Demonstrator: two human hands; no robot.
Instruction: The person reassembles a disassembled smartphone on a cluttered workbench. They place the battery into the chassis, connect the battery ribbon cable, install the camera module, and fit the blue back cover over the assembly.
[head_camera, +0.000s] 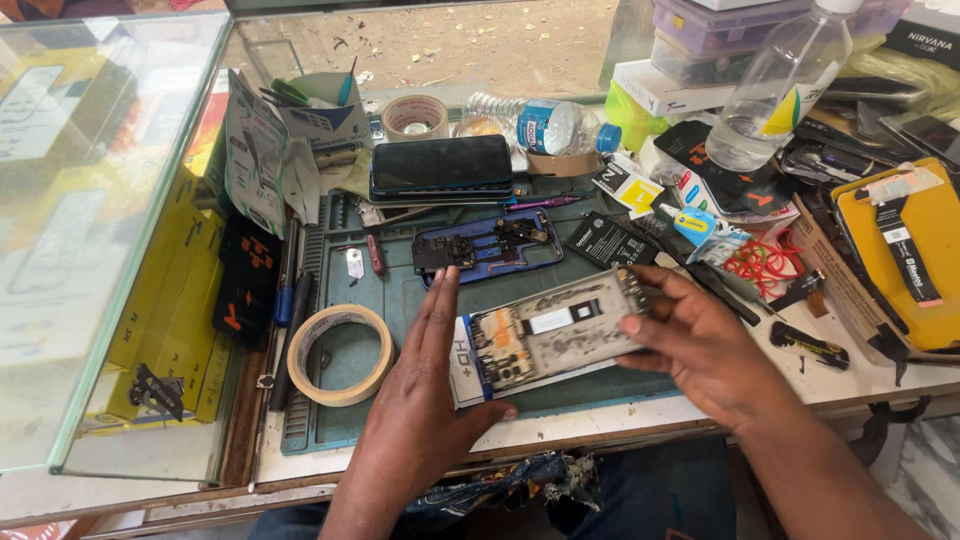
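An opened phone body (553, 333) with bare internals lies tilted on a white card over the green work mat (400, 300). My right hand (700, 345) grips its right end with thumb and fingers. My left hand (425, 400) is flat and upright against its left edge, fingers straight, thumb under the card's corner. A blue phone frame with circuit parts (490, 250) lies just beyond on the mat. A dark phone (441, 168) rests behind it, screen up.
A tape roll (340, 354) sits left on the mat, tools (288, 300) beside it. A glass counter (90, 200) is at left. Plastic bottles (775, 90), glue tube (695, 225), red rubber bands (765, 265), a yellow case (905, 250) and boxes crowd the right.
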